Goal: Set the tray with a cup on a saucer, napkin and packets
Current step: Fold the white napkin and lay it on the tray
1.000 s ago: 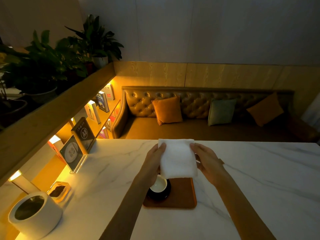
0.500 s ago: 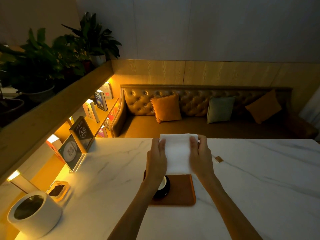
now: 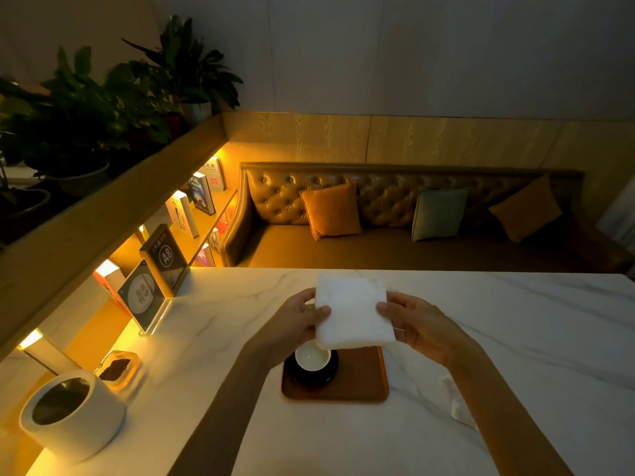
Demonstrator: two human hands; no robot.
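White napkin (image 3: 354, 310) is held up over the far end of the brown tray (image 3: 364, 379). The left hand (image 3: 295, 324) and right hand (image 3: 419, 324) each have fingers pinching a side edge, thumbs on top. Under it the white cup (image 3: 312, 359) sits on a black saucer (image 3: 311, 377) on the tray's left side. Blurry pale packets (image 3: 457, 403) lie on the table (image 3: 515, 321) by the right forearm.
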